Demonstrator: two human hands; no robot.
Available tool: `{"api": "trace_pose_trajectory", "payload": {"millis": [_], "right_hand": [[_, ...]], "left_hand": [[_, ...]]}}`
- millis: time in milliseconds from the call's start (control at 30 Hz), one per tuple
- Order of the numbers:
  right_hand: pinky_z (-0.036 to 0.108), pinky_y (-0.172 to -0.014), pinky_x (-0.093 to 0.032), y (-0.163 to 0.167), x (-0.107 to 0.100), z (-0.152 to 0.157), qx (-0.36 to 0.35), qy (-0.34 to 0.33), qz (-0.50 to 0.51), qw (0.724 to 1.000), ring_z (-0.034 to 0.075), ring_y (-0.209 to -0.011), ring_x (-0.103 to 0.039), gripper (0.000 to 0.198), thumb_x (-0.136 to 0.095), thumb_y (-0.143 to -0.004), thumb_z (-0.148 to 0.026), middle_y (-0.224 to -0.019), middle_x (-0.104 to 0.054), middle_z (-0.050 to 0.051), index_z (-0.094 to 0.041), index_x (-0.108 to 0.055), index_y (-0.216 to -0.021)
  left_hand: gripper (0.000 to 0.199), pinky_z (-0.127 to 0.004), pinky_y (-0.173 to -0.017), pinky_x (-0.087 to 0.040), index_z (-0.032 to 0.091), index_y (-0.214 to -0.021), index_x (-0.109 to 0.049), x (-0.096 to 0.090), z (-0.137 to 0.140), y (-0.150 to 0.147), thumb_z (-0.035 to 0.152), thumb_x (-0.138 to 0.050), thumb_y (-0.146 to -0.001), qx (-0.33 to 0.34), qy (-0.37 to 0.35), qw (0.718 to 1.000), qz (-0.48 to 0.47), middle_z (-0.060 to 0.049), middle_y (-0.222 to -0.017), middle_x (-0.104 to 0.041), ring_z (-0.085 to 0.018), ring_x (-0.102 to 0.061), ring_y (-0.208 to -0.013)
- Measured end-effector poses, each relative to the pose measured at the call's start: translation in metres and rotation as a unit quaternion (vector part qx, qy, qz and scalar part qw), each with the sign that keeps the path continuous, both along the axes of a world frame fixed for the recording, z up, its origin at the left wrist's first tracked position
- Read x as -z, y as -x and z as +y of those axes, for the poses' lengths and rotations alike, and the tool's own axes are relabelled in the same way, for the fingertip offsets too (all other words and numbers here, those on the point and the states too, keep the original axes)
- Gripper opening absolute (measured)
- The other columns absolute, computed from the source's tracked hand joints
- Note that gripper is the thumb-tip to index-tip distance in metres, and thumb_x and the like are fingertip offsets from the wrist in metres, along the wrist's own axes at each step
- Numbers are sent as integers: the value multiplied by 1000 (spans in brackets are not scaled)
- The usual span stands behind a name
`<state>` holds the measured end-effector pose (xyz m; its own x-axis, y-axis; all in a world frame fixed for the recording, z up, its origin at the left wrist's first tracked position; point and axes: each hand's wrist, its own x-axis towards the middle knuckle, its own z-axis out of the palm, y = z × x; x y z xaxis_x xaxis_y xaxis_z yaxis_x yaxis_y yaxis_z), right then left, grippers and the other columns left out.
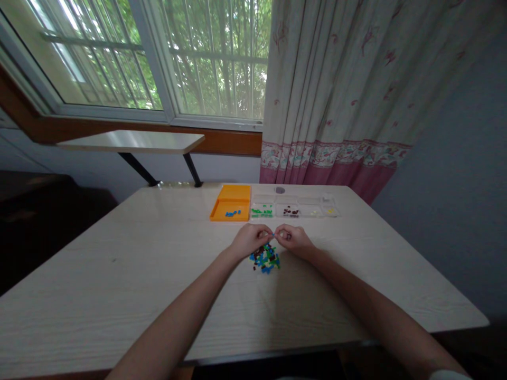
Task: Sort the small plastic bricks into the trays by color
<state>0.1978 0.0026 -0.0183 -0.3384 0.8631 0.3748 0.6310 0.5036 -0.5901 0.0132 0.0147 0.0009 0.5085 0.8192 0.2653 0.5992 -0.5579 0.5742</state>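
My left hand [249,238] and my right hand [295,240] meet fingertip to fingertip over the middle of the table. Between their pinched fingers is a tiny blue piece [273,235], seemingly a small plastic brick; its exact shape is too small to tell. Just below my hands lies a loose pile of small plastic pieces [266,258] in blue, green, brown and pale yellow. My left fingers hang over the pile's upper edge. Beyond the hands stands an open orange case [230,196] with several blue pieces [233,214] in its near half.
Right of the orange case, clear lidded boxes [304,200] hold green pieces [262,211], dark brown pieces [291,211] and a few yellow ones [330,211]. A grey round spot [279,190] is behind them. A raised shelf [134,141] stands at the back left, a curtain [332,105] behind.
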Motion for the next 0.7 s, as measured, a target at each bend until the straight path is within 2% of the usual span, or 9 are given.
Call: {"api": "trace_pose_trajectory", "payload": {"millis": [100, 167, 300, 400, 500, 700], "right_hand": [[15, -44, -29, 0, -1, -1, 14, -4, -3, 1000, 6, -41, -38, 13, -49, -76, -28, -46, -42, -7, -17, -55, -80], [16, -45, -30, -1, -1, -1, 11, 3, -17, 1000, 6, -43, -40, 13, -49, -76, -27, -47, -45, -6, -17, -56, -82], [17, -51, -33, -1, -1, -2, -54, 32, -73, 995, 7, -52, -47, 15, -49, -76, -24, -61, -57, -2, -19, -61, -83], [19, -62, -38, 0, -1, -2, -96, 27, -97, 990, 10, -67, -54, 20, -48, -74, -16, -78, -63, 1, -20, -64, -85], [20, -68, -39, 0, 0, -2, -107, 22, -111, 988, 11, -74, -56, 24, -46, -73, -12, -83, -64, 1, -21, -64, -86], [20, -68, -40, -1, -2, -4, -107, 6, -121, 987, 10, -73, -56, 25, -46, -73, -12, -85, -64, 1, -21, -63, -90]], "left_hand": [[21, -16, -46, -26, 18, -81, -66, -1, 4, 4, 33, -52, -75, -10, -29, 999, -14, 5, -48, -47, -6, -40, -46], [21, -15, -46, -27, 17, -81, -65, -4, 6, 9, 33, -52, -75, -44, -70, 995, -50, 5, -48, -46, -5, -40, -45], [23, -15, -46, -31, 16, -81, -65, -17, 6, 17, 34, -52, -76, -140, -187, 959, -159, 5, -47, -46, -5, -39, -43], [21, -14, -46, -32, 17, -81, -65, -22, 4, 18, 33, -54, -75, -159, -243, 938, -188, 4, -50, -52, -4, -40, -42], [19, -14, -47, -33, 17, -80, -66, -21, 2, 18, 31, -55, -75, -154, -274, 932, -181, 3, -53, -56, -4, -42, -43], [19, -15, -47, -34, 16, -79, -66, -16, 6, 20, 32, -55, -75, -168, -281, 927, -183, 4, -50, -54, -4, -44, -42]]}}
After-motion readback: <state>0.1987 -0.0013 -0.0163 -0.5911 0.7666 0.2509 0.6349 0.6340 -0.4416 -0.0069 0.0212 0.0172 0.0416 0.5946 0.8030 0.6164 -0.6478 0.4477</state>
